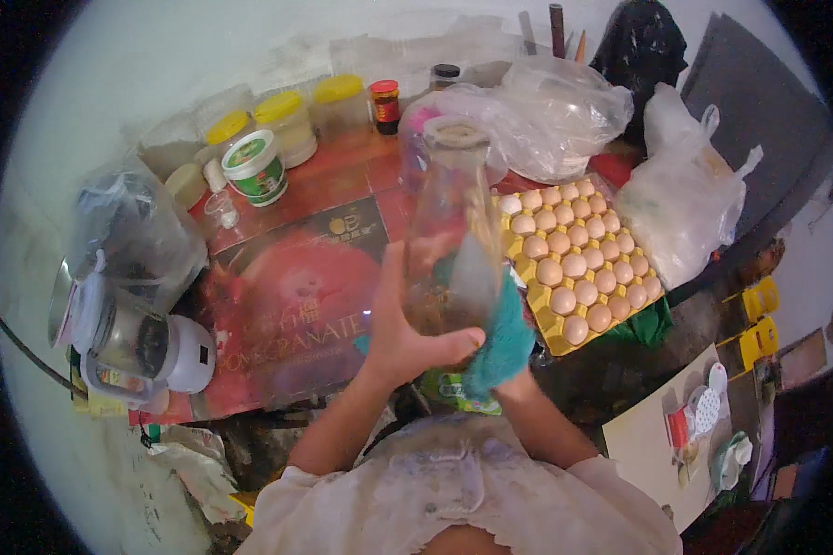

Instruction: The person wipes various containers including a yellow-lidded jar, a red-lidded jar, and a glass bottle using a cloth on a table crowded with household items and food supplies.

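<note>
A clear glass carafe (pixel 455 201) with a flared mouth stands upright in front of me, held up over the table. My left hand (pixel 406 340) wraps its lower body, with the thumb across the front and the fingers behind the glass. On the other side, a teal cloth (pixel 510 347) presses against the carafe's lower right. My right hand (pixel 517 387) is mostly hidden by this cloth; only the part near the wrist shows. Some of the cloth appears through the glass. Behind the hands lies a flat red printed carton (pixel 298 298) with a pomegranate picture.
Close on the right is a yellow tray (pixel 538 305) of eggs. Plastic bags (pixel 687 194) stand beyond it. Yellow-lidded jars (pixel 284 132), a white-and-green tub (pixel 257 170) and a red-capped jar (pixel 386 107) line the back wall. A white kitchen appliance (pixel 191 354) sits at left.
</note>
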